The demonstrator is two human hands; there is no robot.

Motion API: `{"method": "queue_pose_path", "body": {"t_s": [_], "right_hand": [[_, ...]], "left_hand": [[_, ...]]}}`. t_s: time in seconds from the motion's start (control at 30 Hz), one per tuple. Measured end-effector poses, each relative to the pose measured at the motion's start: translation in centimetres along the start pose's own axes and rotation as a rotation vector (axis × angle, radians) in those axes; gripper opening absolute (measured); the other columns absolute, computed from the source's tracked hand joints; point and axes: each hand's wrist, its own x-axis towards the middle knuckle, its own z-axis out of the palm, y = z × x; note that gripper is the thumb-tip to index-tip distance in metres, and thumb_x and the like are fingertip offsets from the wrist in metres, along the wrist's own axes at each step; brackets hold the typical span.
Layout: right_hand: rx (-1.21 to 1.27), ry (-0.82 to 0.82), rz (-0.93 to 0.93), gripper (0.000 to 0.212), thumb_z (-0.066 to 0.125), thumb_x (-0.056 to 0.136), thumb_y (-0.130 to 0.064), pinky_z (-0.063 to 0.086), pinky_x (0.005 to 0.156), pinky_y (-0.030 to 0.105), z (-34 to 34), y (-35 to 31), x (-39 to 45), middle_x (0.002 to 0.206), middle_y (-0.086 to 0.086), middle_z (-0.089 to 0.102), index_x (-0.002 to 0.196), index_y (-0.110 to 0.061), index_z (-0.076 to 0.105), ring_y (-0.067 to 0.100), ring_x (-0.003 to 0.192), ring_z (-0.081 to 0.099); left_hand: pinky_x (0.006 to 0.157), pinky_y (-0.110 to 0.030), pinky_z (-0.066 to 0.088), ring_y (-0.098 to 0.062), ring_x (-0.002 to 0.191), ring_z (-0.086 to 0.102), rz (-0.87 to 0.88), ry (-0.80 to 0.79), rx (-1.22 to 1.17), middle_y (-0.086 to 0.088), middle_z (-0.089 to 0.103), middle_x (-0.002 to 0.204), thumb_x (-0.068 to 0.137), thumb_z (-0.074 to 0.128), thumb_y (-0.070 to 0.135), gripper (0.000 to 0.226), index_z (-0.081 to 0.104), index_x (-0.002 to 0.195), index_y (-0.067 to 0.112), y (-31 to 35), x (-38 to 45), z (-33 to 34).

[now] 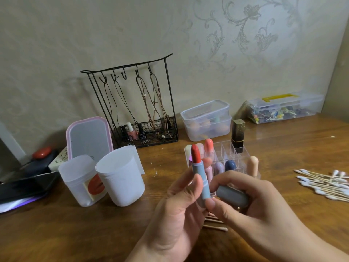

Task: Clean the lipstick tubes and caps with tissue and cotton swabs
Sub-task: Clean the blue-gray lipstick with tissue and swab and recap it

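- Holding the open lipstick tube [203, 183] upright in your left hand [177, 210], you have its fingers [190, 183] pinching the blue-grey barrel low down, with the red bullet [196, 154] wound out above them.
- Your right hand [251, 203] curls its fingers [224, 180] round the grey cap [232, 195], which lies on its side just beside the barrel, while the thumb touches the tube's base.
- Keep your left grip below the rim, so nothing brushes the soft bullet; it would likely smear at a touch.
- You hold no swab or tissue yet, so I judge the wiping has not begun on this piece. Spare cotton swabs [324, 183] lie on the surface [75, 233] to your right, and a few more [215, 226] sit under your hands.
- Set the cap down first to free a hand, then work a swab round the collar.
- Behind your hands, the clear organiser [243, 151] holds the other lipsticks.
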Motion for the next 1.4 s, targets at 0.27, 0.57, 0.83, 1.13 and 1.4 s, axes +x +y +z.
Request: {"method": "queue_pose_path", "body": {"t_s": [0.27,0.57,0.83,1.13,1.4], "right_hand": [[-0.228,0.029,-0.05,0.041,0.069,0.07,-0.069,0.017,0.108,0.015,0.1,0.4,-0.2,0.076,-0.028,0.067,0.102,-0.044,0.065,-0.015,0.076,0.061],[0.508,-0.405,0.307,0.017,0.073,0.08,-0.019,0.041,0.051,0.011,-0.9,-1.0,0.8,0.058,-0.008,0.057,0.086,-0.003,0.072,0.0,0.049,0.05],[-0.325,-0.056,0.092,0.038,0.059,0.064,-0.07,0.046,0.063,0.022,-0.7,0.1,0.2,0.065,-0.018,0.063,0.092,-0.044,0.064,0.003,0.055,0.052],[-0.159,-0.185,0.151,0.033,0.065,0.069,-0.064,0.037,0.077,0.011,-0.7,-0.2,0.4,0.069,-0.011,0.066,0.091,-0.04,0.067,0.009,0.067,0.061],[-0.628,0.002,0.036,0.038,0.047,0.063,-0.071,0.039,0.04,0.018,0.1,-0.7,-0.3,0.057,-0.018,0.057,0.079,-0.041,0.064,0.007,0.05,0.048]], "left_hand": [[0.051,-0.019,0.047,-0.02,0.078,0.062,-0.05,-0.027,-0.023,-0.014,0.07,0.102,0.043,0.097,0.014,0.059,0.076,0.097,0.008,-0.2,-0.2,0.4],[0.065,-0.035,0.052,-0.033,0.076,0.063,-0.037,-0.034,0.115,-0.027,0.068,0.098,0.05,0.092,0.022,0.05,0.074,0.093,0.002,0.8,-0.3,0.6],[0.067,-0.035,0.052,-0.03,0.078,0.065,0.101,0.213,0.281,-0.02,0.07,0.088,0.034,0.097,0.029,0.061,0.076,0.086,0.004,-0.1,0.5,0.3],[0.077,-0.036,0.052,-0.023,0.096,0.068,0.068,0.177,0.343,-0.011,0.073,0.103,0.06,0.08,0.032,0.039,0.078,0.092,0.01,0.0,0.2,0.6],[0.072,-0.042,0.052,-0.027,0.078,0.065,0.197,0.281,0.367,-0.015,0.068,0.079,0.042,0.091,0.028,0.043,0.078,0.077,0.006,-0.5,0.3,0.6]]}}
